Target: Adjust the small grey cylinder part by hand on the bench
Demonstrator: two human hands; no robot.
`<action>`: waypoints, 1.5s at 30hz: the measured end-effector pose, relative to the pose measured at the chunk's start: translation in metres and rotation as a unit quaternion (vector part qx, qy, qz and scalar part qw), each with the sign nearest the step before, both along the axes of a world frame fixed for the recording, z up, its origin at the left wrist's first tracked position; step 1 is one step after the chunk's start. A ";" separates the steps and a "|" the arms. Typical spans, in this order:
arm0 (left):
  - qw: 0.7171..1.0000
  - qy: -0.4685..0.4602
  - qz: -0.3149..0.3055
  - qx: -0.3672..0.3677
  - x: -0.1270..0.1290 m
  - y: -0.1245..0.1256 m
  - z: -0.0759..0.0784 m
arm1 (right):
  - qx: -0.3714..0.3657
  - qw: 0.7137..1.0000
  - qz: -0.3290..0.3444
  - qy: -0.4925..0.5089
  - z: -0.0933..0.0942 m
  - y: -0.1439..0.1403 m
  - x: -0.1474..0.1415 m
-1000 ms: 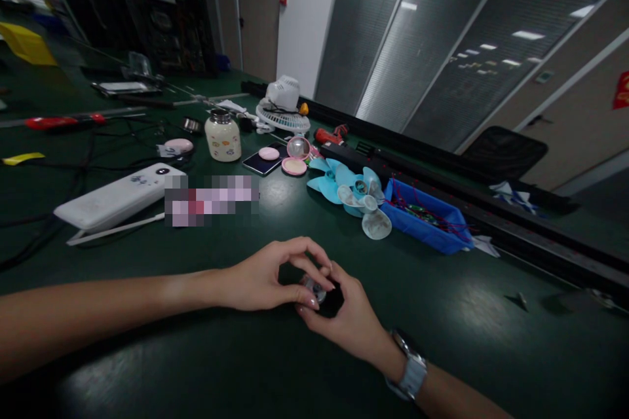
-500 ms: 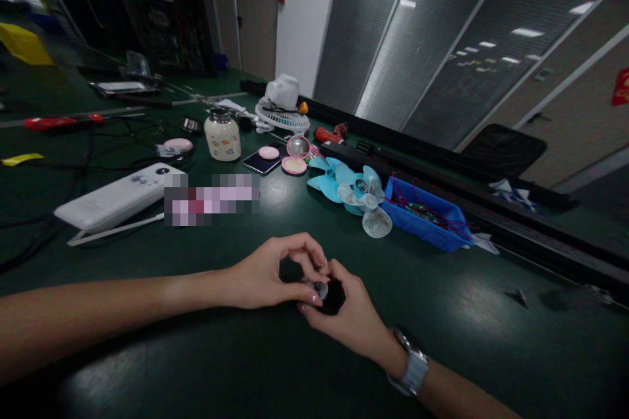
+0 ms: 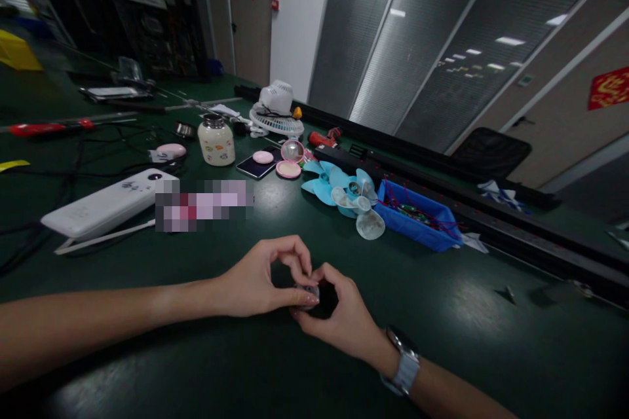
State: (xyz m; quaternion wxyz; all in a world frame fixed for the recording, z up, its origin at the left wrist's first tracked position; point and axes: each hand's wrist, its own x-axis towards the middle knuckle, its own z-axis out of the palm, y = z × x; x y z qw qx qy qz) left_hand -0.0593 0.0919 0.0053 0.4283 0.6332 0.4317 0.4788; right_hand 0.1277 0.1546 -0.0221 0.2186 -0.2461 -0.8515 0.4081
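Note:
My left hand (image 3: 260,281) and my right hand (image 3: 344,317) meet over the dark green table (image 3: 442,314), just above its surface. Between their fingertips sits a small part (image 3: 308,292), silvery on the left and black on the right. The left thumb and fingers pinch its silvery end. The right hand, with a watch (image 3: 401,366) on its wrist, cups the black end from below. Most of the part is hidden by the fingers.
Behind the hands lie light blue fan blades (image 3: 339,188), a blue tray (image 3: 417,217) with wired parts, a white power bank (image 3: 105,201), a cream jar (image 3: 216,141), a small white fan (image 3: 276,111), a phone (image 3: 259,163) and a red-handled tool (image 3: 46,127). A black rail (image 3: 491,209) runs along the far edge.
The hands stay together on the small part; the left fingers have shifted slightly around it. The view has drifted a little, so the table items sit lower and more to the left.

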 end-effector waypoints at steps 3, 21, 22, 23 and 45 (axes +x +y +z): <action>0.998 -0.001 0.051 0.030 -0.008 0.005 0.001 | -0.004 1.000 -0.011 -0.006 0.000 0.000 0.001; 0.993 0.097 0.041 0.056 -0.026 0.018 -0.004 | -0.010 1.000 -0.003 -0.009 -0.002 0.003 0.000; 0.995 0.087 0.026 0.051 -0.021 0.014 -0.001 | -0.005 1.000 -0.004 -0.007 -0.002 0.003 0.000; 0.996 0.079 0.011 0.052 -0.016 0.011 0.001 | 0.000 1.000 -0.005 -0.005 -0.003 0.003 0.000; 0.976 0.196 -0.027 0.090 -0.006 0.001 0.011 | 0.002 1.000 -0.003 -0.007 -0.004 0.002 -0.001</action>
